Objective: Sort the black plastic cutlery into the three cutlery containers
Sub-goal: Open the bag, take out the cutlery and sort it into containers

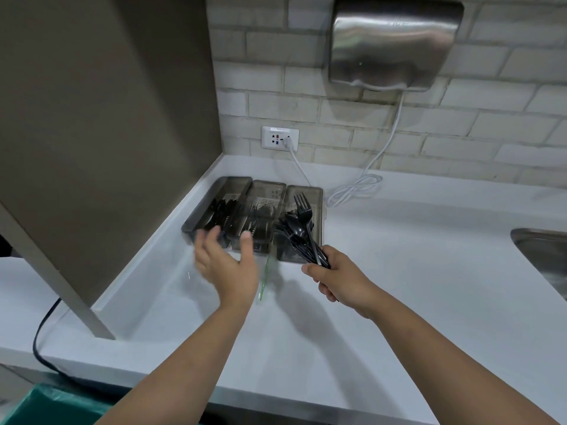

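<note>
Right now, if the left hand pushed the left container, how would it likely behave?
The left container looks like thin plastic, so probably light. On the smooth counter it would likely slide, not tip, being low and long. The cutlery inside may shift.

No legible text, not even on the wall socket (280, 137)

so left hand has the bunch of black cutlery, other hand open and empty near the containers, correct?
Not quite: the head view shows the right hand gripping the cutlery bunch. The left hand is the open, empty one, in front of the containers.
</note>
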A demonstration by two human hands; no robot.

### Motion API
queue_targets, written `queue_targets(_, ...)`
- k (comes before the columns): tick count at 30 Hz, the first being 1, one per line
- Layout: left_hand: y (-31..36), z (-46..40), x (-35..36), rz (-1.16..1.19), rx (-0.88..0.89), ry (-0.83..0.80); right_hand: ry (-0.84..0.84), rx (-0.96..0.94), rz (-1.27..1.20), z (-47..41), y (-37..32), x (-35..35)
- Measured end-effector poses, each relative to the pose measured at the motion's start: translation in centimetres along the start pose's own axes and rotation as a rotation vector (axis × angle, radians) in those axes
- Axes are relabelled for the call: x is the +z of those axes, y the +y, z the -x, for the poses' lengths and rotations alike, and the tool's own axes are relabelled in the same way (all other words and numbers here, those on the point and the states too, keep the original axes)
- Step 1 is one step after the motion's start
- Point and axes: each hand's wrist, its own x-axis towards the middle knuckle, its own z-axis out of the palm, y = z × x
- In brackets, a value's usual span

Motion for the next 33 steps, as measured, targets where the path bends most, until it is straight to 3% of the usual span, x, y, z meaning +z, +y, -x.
queue_targets(3,4.4,1.5,0.3,0.421,-0.230,-0.490,-0.030,-0.038,-0.013,-0.1,-0.5,0.5)
queue_targets(6,6.7,1.9,1.0,0.466,-0.358,-0.799,-0.062,-0.092,0.020,0.1,-1.1,1.0)
queue_targets(12,7.2,1.5,2.2,0.357,-0.326,-0.873,-0.082,-0.141,0.093,0.5,-1.4,0.5)
queue_targets(17,7.3,2.1,2.5,0.402,-0.356,-0.855,-0.151,-0.098,-0.093,0.8,-1.3,0.3)
queue_targets(24,6.8,1.9,2.7,0.531,-0.422,-1.067,-0.198,-0.042,-0.225,0.8,0.0,-0.5)
queue_targets(29,6.5,1.8,2.8,0.407,-0.425,-1.187,-0.200,-0.027,-0.283,0.7,0.4,-0.4)
queue_targets(33,6.8,1.9,2.7,0.399,-0.333,-1.188,-0.200,-0.021,-0.257,0.7,0.2,-0.5)
